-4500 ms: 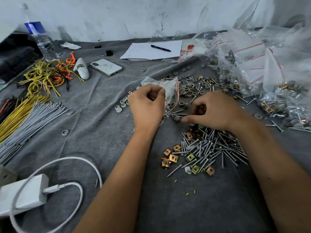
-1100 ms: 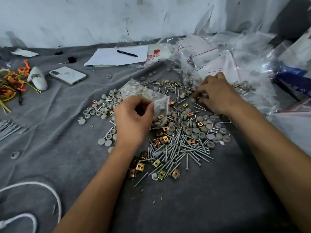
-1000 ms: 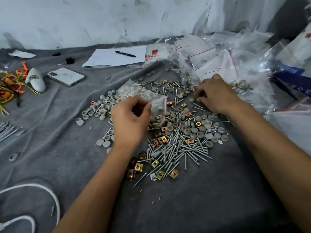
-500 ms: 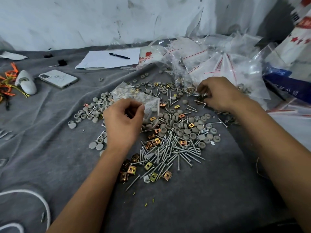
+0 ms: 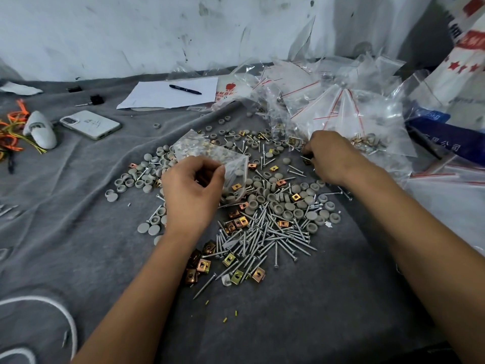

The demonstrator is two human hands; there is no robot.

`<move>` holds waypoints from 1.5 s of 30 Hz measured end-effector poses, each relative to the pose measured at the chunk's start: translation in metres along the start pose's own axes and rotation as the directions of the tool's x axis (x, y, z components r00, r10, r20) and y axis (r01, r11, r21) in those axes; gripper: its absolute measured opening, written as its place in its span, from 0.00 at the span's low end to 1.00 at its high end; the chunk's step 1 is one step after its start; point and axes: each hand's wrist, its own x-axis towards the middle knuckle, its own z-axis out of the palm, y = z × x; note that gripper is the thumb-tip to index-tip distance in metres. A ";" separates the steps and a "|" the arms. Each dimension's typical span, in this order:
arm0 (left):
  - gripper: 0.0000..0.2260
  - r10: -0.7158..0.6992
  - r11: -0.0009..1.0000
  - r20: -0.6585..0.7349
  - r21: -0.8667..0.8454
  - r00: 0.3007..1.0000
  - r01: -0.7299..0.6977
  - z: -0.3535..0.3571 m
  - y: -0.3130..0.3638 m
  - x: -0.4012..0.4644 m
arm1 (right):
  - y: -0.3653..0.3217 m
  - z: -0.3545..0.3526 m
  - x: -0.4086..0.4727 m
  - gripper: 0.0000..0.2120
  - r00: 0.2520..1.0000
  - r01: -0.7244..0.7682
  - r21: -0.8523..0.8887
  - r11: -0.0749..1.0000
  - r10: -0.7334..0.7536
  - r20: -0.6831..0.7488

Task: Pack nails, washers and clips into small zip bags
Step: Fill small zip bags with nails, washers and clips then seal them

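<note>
Clear plastic zip bag [image 5: 210, 156], small, part-filled: held above the grey cloth [image 5: 78, 219] at the middle, over the scattered hardware. Contents hard to make out through the film; brass glints and grey discs show faintly. Lower corner hidden behind the left hand [image 5: 193, 191].

Left hand: thumb and curled fingers pinch the bag's near edge; palm side not visible.

Right hand [image 5: 332, 156]: knuckles up, fingers curled down into the hardware at the foot of the bag heap [image 5: 349, 114]. Fingertips hidden; whether they hold anything cannot be told.

Nails [image 5: 265, 237]: silver pile just nearer than the hands. Washers [image 5: 286, 203]: grey, round, spread between the two hands and left of the bag. Clips [image 5: 236, 223]: brass squares mixed through both, with a cluster nearest the viewer partly covered by the left forearm.

Change from half a second earlier: both hands keep their grips and places; the bag remains pinched.

Surroundings: white phone [image 5: 90, 124], paper sheet [image 5: 162, 97] with pen [image 5: 185, 89], white cable [image 5: 63, 311] cut off at the lower left edge.
</note>
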 end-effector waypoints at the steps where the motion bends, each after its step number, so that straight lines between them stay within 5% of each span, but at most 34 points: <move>1: 0.04 -0.002 1.000 0.001 0.000 1.000 0.002 0.000 0.000 0.000 | -0.003 0.003 -0.002 0.17 1.000 0.008 -0.011 1.000 -0.008 -0.001; 8: 0.05 0.003 1.000 -0.004 0.004 1.000 -0.003 0.000 0.000 0.000 | -0.016 0.012 -0.015 0.17 0.999 0.015 0.030 0.999 -0.014 -0.030; 13: 0.04 -0.002 1.000 -0.004 0.008 1.000 0.002 0.000 0.001 0.000 | -0.031 0.010 -0.024 0.15 0.994 0.056 0.266 0.962 -0.028 -0.109; 19: 0.04 -0.010 1.000 0.006 0.014 1.000 0.010 0.000 0.001 0.000 | -0.040 0.007 -0.030 0.10 0.993 0.121 0.467 0.876 -0.113 -0.046; 29: 0.06 -0.034 0.999 0.012 0.028 0.999 0.034 -0.001 0.003 0.001 | -0.043 0.009 -0.029 0.09 0.970 0.171 0.387 0.906 -0.086 -0.227; 34: 0.06 -0.131 0.990 0.049 0.056 0.990 0.128 0.000 0.002 0.002 | -0.069 -0.005 -0.037 0.06 0.864 0.451 0.455 0.768 -0.246 -0.440; 40: 0.08 -0.182 0.983 0.021 0.042 0.983 0.181 -0.003 0.004 0.003 | -0.093 -0.009 -0.036 0.05 0.780 0.602 0.329 0.728 -0.447 -0.438; 45: 0.08 -0.177 0.984 0.020 0.032 0.984 0.177 -0.003 0.005 0.003 | -0.085 -0.004 -0.034 0.06 0.794 0.569 0.388 0.725 -0.362 -0.487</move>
